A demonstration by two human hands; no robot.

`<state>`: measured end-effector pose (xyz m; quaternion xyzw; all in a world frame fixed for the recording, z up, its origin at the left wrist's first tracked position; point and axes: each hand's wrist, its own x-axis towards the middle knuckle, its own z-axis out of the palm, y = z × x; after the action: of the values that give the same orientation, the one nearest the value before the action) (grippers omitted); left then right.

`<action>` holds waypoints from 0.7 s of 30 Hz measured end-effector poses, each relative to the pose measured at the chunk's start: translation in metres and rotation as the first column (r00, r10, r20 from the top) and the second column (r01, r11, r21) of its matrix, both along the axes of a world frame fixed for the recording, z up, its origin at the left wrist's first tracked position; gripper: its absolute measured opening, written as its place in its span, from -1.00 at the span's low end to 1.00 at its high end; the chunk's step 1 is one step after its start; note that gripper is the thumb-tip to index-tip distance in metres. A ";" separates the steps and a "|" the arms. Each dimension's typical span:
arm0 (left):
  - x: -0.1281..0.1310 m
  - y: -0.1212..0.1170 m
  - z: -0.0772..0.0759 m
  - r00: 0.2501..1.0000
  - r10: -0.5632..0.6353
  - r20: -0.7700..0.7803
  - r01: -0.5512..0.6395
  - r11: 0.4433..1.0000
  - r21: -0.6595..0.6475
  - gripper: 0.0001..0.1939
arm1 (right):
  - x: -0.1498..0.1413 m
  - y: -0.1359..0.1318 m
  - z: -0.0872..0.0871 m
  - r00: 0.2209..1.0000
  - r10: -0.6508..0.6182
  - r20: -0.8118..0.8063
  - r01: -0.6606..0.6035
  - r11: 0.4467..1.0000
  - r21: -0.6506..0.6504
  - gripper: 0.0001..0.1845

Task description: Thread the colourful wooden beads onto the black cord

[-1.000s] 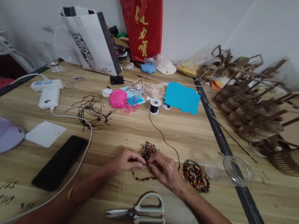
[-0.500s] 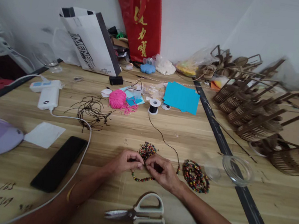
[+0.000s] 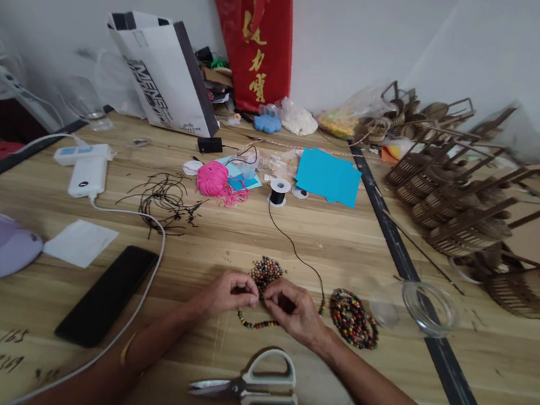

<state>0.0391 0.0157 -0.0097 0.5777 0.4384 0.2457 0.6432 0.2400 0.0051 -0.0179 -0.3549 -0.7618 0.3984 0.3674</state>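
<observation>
My left hand [image 3: 232, 293] is closed in a pinch in front of a pile of small multicoloured beads [image 3: 266, 270]; whatever is between its fingertips is too small to make out. Facing it, the fingers of my right hand [image 3: 296, 310] are pinched at the beaded cord, whose end is hidden by the fingers. A strung length of beads [image 3: 255, 324] curves on the table below both hands. Black cord [image 3: 296, 250] runs from a spool [image 3: 278, 193] to a few beads beside my right hand. Scissors [image 3: 253, 391] lie nearer to me.
A coiled bead string [image 3: 354, 318] and a clear round dish [image 3: 428, 308] lie to the right. Brown woven baskets [image 3: 451, 201] crowd the far right. At left are a phone [image 3: 106, 295], a white cable, black cord pieces [image 3: 164, 201] and pink yarn [image 3: 212, 179].
The fingertips of my two hands have drawn slightly apart, and the dark bit seen between them a second ago no longer shows. Everything on the table stays in place.
</observation>
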 end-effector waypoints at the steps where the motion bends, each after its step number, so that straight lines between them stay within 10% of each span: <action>1: 0.000 0.000 0.000 1.000 -0.001 0.000 0.001 1.000 -0.001 -0.70 | 0.000 0.000 0.000 1.000 -0.002 0.003 0.002 1.000 0.001 -0.88; 21: 0.000 0.000 0.001 1.000 -0.020 -0.002 0.020 1.000 0.006 -0.72 | 0.002 0.000 0.000 1.000 0.027 -0.005 -0.027 0.994 -0.103 -0.89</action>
<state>0.0392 0.0160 -0.0082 0.5840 0.4324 0.2400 0.6437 0.2418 0.0051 -0.0177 -0.3622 -0.7443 0.4428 0.3445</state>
